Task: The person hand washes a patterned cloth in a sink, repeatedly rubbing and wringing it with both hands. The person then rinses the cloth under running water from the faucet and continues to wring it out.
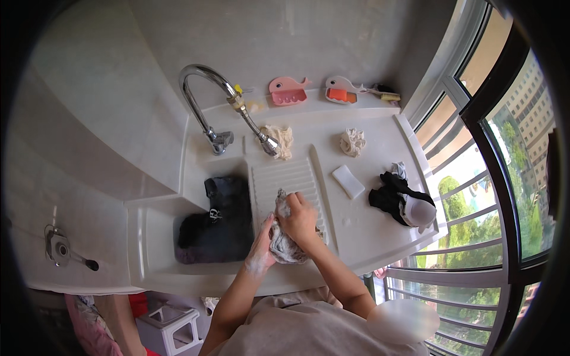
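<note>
A wet grey cloth (pixel 289 250) covered in suds lies bunched at the near end of the ridged washboard (pixel 284 173) moulded into the sink counter. My right hand (pixel 299 218) is closed in a fist on the cloth's upper part. Pressed along the cloth's left side is my left hand (pixel 261 243), with suds on its wrist; it grips the cloth's edge, though the cloth hides some fingers. Left of the washboard, dark clothing (pixel 202 228) soaks in the water-filled basin. A white bar of soap (pixel 348 181) rests on the counter to the right.
A chrome faucet (pixel 221 89) arches over the washboard's far end. Cream cloths (pixel 278 141) lie bunched behind. Black and white garments (pixel 404 200) are piled at right. Along the back ledge stand a pink whale-shaped soap dish (pixel 288 91), a grey one (pixel 344 89) and a brush (pixel 386 94).
</note>
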Available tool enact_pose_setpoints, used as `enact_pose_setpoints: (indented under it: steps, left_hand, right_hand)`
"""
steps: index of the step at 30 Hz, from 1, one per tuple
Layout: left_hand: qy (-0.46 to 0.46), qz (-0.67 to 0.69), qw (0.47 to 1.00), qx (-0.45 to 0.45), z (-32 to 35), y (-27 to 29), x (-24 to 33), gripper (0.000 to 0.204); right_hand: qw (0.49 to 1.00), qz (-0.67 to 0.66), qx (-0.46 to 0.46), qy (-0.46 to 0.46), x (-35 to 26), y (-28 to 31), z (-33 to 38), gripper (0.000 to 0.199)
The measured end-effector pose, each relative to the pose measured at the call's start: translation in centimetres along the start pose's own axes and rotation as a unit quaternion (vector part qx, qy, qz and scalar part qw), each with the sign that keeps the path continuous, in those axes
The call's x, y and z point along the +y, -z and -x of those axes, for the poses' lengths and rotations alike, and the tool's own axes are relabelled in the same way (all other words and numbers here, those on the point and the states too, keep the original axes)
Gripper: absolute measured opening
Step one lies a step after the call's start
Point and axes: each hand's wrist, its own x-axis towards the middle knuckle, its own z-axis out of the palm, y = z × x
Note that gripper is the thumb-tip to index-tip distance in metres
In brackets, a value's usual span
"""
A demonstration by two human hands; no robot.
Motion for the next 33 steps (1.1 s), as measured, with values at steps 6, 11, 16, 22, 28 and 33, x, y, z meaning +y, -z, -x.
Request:
enact_pose_setpoints:
  steps: [6, 11, 16, 22, 28, 33]
  left_hand:
    - [-0.094, -0.064, 0.993, -0.023, 1.1, 3.4, 2.2, 0.032]
    - [-0.055, 0.026, 0.996, -0.059, -2.8, 3.3, 2.2, 0.042]
    - [-0.077, 0.035, 0.991, -0.102, -5.1, 4.2, 1.2, 0.032]
    - [-0.085, 0.005, 0.996, 0.006, -1.9, -2.9, -1.2, 0.038]
    - [0.002, 0.06, 0.989, -0.132, -2.8, 0.6, 2.4, 0.042]
    - [-0.037, 0.014, 0.999, 0.031, -1.6, -3.6, -1.3, 0.041]
  right_hand:
    - [0.989, -0.094, 0.084, -0.074, 4.5, 2.8, -1.9, 0.022]
    - [0.976, -0.213, -0.027, -0.029, -1.1, 0.5, 1.7, 0.023]
    - [0.963, -0.116, -0.019, 0.243, -5.4, 0.1, 6.0, 0.028]
    - [0.992, -0.077, 0.092, -0.046, -0.1, -0.6, -0.3, 0.025]
    - [0.976, -0.089, -0.001, 0.198, -5.2, 0.8, 4.6, 0.019]
    - [0.998, -0.027, 0.052, -0.004, 0.2, 0.4, -2.2, 0.02]
